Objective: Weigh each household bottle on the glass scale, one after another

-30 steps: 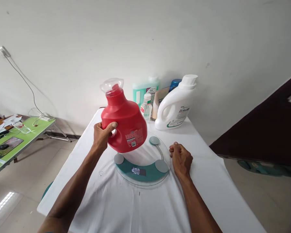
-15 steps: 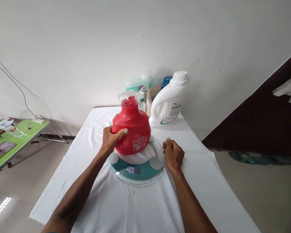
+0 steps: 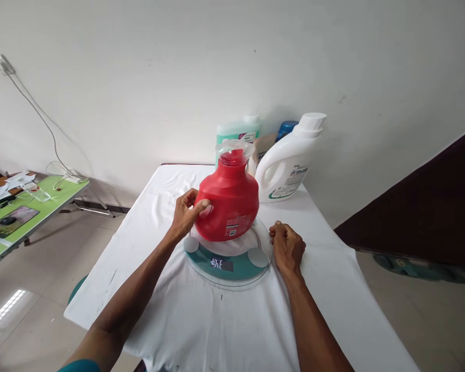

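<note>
A red detergent jug (image 3: 230, 204) with a clear cap stands upright on a round glass scale (image 3: 228, 261) with a teal band and a lit display. My left hand (image 3: 188, 212) grips the jug by its handle side. My right hand (image 3: 287, 247) rests in a loose fist on the white cloth, touching the scale's right rim, holding nothing.
Behind the scale stand a white detergent jug (image 3: 289, 163), a green liquid bottle (image 3: 236, 134), a blue-capped bottle (image 3: 285, 126) and a brown pouch. The white-covered table (image 3: 201, 320) drops off at its left and right edges. A green table (image 3: 19, 217) with clutter stands at the left.
My left hand has lowered the red jug from the air onto the scale and set it upright; the display now shows a reading. My right hand has stayed beside the scale.
</note>
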Available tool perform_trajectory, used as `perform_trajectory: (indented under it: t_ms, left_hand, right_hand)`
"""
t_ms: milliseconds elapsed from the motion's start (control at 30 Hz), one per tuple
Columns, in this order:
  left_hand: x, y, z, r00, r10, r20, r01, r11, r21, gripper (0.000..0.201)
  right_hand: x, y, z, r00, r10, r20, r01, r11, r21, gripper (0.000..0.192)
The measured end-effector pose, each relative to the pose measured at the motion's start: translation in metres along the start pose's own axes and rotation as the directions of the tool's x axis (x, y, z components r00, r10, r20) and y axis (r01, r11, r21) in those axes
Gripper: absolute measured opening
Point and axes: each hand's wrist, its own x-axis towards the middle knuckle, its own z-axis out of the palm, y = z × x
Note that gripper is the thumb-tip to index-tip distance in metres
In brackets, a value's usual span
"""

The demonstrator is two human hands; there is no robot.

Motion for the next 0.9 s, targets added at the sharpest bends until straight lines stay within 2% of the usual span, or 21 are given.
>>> perform_trajectory:
  t_ms: [67,100,200,300,367,567,900]
  left_hand:
    - [0.002,-0.014,-0.015,0.995,0.034,-0.090,-0.031,0.999,0.030,0.066]
    - [0.002,-0.024,-0.022,0.988,0.016,-0.155,-0.011,0.999,0.032,0.067]
    - [0.000,-0.061,-0.040,0.938,-0.137,-0.317,0.139,0.990,-0.019,0.068]
    - [-0.006,-0.093,-0.051,0.901,-0.244,-0.360,0.237,0.969,-0.064,0.071]
    - [-0.009,-0.105,-0.055,0.903,-0.252,-0.349,0.245,0.967,-0.066,0.071]
    - [-0.012,-0.111,-0.060,0.936,-0.225,-0.271,0.226,0.974,-0.028,0.067]
    - [-0.011,-0.113,-0.058,0.939,-0.231,-0.254,0.242,0.970,0.011,0.060]
  right_hand:
    - [-0.001,-0.001,-0.001,1.000,-0.020,0.001,0.020,1.000,-0.023,0.063]
    - [-0.001,-0.002,-0.001,1.000,-0.029,0.001,0.029,0.999,-0.034,0.062]
    - [-0.003,-0.003,-0.002,0.999,-0.039,0.018,0.040,0.998,-0.044,0.060]
    - [-0.005,-0.002,-0.003,0.998,-0.044,0.035,0.045,0.998,-0.034,0.058]
    - [-0.006,0.000,-0.004,0.998,-0.061,0.028,0.062,0.998,-0.025,0.055]
    - [-0.010,0.001,-0.005,0.996,-0.088,0.030,0.089,0.995,-0.035,0.042]
    - [-0.006,0.007,-0.003,0.995,-0.092,0.041,0.095,0.993,-0.071,0.039]
